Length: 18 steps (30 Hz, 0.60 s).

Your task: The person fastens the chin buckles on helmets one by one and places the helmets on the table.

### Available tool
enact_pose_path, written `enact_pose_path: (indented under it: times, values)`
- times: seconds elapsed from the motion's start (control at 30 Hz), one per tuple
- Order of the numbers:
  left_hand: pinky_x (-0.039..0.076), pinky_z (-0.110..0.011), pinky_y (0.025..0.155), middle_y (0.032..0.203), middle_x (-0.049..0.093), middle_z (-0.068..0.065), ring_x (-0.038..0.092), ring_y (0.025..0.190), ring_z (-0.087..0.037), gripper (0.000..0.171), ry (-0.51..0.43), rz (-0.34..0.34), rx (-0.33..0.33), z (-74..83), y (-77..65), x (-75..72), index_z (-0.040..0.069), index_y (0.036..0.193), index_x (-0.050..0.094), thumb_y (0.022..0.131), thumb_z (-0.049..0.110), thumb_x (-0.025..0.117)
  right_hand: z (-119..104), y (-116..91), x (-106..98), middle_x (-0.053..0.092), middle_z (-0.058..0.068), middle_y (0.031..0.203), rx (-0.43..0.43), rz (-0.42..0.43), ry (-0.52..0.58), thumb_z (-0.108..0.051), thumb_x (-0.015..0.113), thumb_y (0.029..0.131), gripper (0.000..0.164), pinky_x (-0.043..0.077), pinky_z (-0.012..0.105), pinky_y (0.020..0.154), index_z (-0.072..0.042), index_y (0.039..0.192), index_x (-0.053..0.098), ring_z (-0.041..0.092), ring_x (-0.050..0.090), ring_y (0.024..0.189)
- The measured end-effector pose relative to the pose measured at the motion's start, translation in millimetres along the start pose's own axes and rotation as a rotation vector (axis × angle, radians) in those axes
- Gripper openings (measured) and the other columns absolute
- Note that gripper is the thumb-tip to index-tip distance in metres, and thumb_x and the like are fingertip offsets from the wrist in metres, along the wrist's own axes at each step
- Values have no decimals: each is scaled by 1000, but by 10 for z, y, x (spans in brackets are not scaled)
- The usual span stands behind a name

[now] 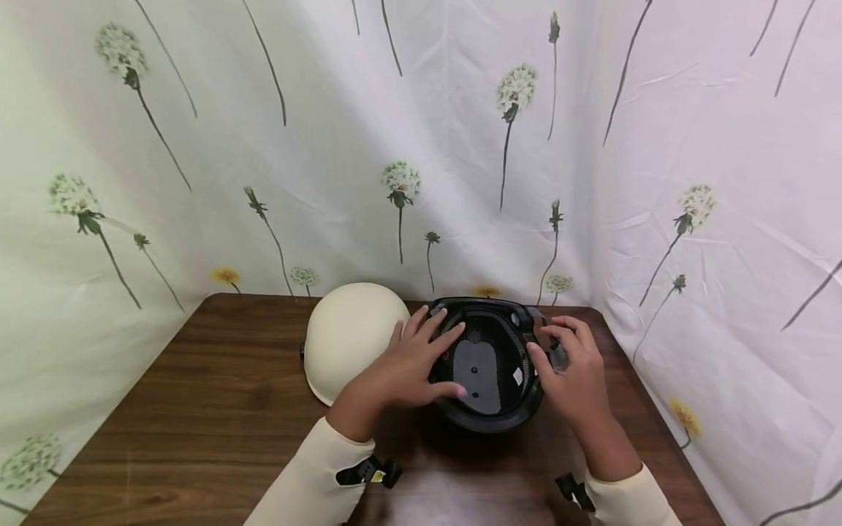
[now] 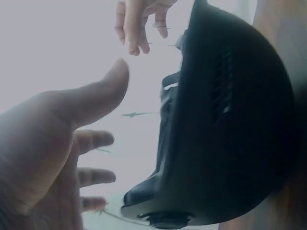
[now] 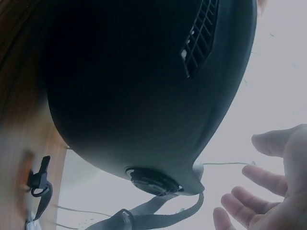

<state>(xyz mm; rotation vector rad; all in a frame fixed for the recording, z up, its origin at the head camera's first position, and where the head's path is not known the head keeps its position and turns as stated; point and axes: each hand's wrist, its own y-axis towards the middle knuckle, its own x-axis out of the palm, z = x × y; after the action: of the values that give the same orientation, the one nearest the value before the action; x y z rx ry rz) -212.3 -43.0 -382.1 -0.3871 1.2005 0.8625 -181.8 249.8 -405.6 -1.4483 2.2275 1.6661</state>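
A round black hard-shell helmet (image 1: 496, 424) is just parked upside down on the brown wood-grain table (image 1: 197, 409), grey padding (image 1: 483, 365) and a small white label (image 1: 517, 376) seen inside, spread left hand (image 1: 409, 367) and relaxed right hand (image 1: 577, 372) held near opposite sides.

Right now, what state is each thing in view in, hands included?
Black helmet: upside down, hollow side up, on the table.
Strap: hanging outside the black helmet.
Cream helmet: dome up.
Left hand: fingers spread, holding nothing.
Right hand: fingers slightly curved, holding nothing.
Flowered cloth: hanging, creased.
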Motion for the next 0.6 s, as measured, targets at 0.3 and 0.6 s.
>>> enact_pose_path:
  times: [0.3, 0.6]
  values:
    - [46, -57, 109, 174, 13, -18, 23, 156, -41, 82, 168, 174, -140, 7, 225, 174, 20, 164, 39, 96, 45, 77, 52, 1, 10, 50, 26, 140, 118, -26, -13, -10, 83, 91, 37, 47, 56, 90, 4, 121, 68, 43, 50, 126]
    - [51, -56, 102, 173, 16, -20, 28, 154, -41, 73, 235, 175, -179, -43, 327, 251, 17, 157, 51, 95, 42, 79, 163, 1, 58, 32, 28, 155, 319, -188, -65, -27, 77, 98, 66, 42, 69, 99, 1, 149, 47, 49, 29, 143]
